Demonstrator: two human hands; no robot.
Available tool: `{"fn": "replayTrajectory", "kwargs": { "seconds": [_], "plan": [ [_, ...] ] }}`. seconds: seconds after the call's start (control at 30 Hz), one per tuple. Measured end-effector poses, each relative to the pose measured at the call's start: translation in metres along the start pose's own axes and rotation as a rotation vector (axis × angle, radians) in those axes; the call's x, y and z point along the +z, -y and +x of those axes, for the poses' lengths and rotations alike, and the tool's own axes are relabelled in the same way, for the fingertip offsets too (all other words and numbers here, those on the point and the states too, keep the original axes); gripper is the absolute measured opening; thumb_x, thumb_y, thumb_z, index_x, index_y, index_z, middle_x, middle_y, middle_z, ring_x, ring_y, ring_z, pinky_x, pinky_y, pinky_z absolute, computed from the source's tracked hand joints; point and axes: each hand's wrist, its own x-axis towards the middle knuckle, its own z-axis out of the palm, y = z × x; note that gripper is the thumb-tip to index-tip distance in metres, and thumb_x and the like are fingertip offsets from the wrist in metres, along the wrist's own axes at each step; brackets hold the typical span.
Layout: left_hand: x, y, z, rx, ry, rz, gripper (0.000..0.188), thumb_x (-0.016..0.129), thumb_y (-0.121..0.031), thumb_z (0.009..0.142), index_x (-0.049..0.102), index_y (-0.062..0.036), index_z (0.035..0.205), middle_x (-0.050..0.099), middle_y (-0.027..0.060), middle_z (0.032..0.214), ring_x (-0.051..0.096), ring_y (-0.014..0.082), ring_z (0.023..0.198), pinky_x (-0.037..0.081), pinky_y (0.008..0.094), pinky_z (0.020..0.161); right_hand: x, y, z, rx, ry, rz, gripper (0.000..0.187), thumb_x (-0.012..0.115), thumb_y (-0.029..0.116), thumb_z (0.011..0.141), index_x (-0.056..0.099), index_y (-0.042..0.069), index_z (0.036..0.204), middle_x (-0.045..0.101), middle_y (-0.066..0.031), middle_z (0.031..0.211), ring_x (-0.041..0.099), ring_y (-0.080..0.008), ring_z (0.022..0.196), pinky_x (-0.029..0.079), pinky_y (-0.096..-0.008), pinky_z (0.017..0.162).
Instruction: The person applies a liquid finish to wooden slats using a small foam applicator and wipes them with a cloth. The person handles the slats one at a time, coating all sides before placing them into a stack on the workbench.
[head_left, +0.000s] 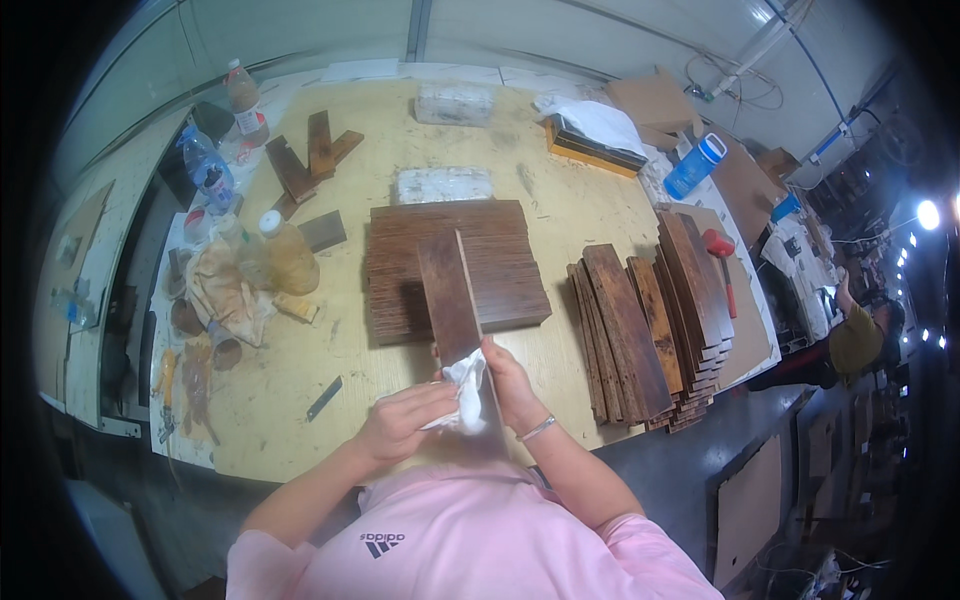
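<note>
A dark brown wooden plank (446,305) is held tilted up on its edge in front of me, its far end over a stack of dark boards (398,255). My right hand (514,388) is closed round the plank's right edge near its lower part. In my left hand (408,418) is a bunched white cloth (468,395), pressed against the plank's face. The left fingertips are partly hidden by the cloth. White wrapped blocks (445,184) sit just beyond the stack.
Rows of brown planks (628,335) lean at the right, a red-headed mallet (718,243) beside them. Bottles, a jar of amber liquid (290,258) and a stained rag (228,290) crowd the left. A small blade (324,398) lies near the front. Another person (858,338) is far right.
</note>
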Motion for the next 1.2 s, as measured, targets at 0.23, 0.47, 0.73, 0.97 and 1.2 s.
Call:
{"fn": "replayTrajectory", "kwargs": {
  "seconds": [0.23,0.47,0.73,0.97,1.2],
  "plan": [
    [-0.042,0.035,-0.022,-0.641,-0.712,-0.426,0.027,0.054,-0.001,0.094,0.060,0.0045,0.119,0.067,0.0143,0.105,0.065,0.0191,0.093,0.052,0.0295,0.083,0.009,0.013,-0.007,0.037,0.075,-0.012,0.069,0.028,0.059,0.102,0.044,0.005,0.142,0.058,-0.0156,0.129,0.065,-0.0276,0.103,0.056,-0.0456,0.089],
    [-0.016,-0.021,0.031,-0.076,-0.179,0.270,0.035,0.069,-0.009,0.079,0.064,-0.0092,0.114,0.063,0.0104,0.125,0.057,0.0288,0.120,0.037,0.0506,0.107,0.011,-0.008,-0.007,-0.046,-0.206,-0.165,0.056,0.031,0.043,0.106,0.050,-0.002,0.133,0.061,-0.0139,0.124,0.066,-0.0217,0.096,0.057,-0.0371,0.084],
    [-0.073,0.058,0.049,-0.445,-0.692,0.062,0.031,0.057,0.001,0.087,0.060,0.0015,0.117,0.065,0.0140,0.117,0.061,0.0264,0.110,0.045,0.0345,0.097,0.053,0.027,-0.045,0.136,-0.048,-0.372,0.051,0.027,0.035,0.106,0.053,-0.005,0.126,0.065,-0.0181,0.106,0.066,-0.0237,0.081,0.056,-0.0370,0.069],
    [-0.064,0.060,0.031,-0.674,-0.675,-0.286,0.027,0.056,-0.001,0.091,0.060,0.0032,0.118,0.065,0.0106,0.110,0.059,0.0158,0.101,0.047,0.0306,0.090,0.046,0.029,-0.042,0.187,-0.102,-0.208,0.056,0.025,0.043,0.106,0.051,-0.002,0.129,0.065,-0.0204,0.106,0.065,-0.0268,0.077,0.056,-0.0392,0.069],
    [-0.050,0.055,0.002,-0.702,-0.451,-0.326,0.043,0.069,-0.020,0.090,0.060,0.0040,0.125,0.065,0.0138,0.118,0.060,0.0178,0.109,0.049,0.0309,0.092,0.016,0.016,-0.032,0.212,0.001,-0.258,0.068,0.047,0.058,0.097,0.053,-0.001,0.130,0.067,-0.0203,0.111,0.070,-0.0270,0.085,0.060,-0.0409,0.074]
  ]
}}
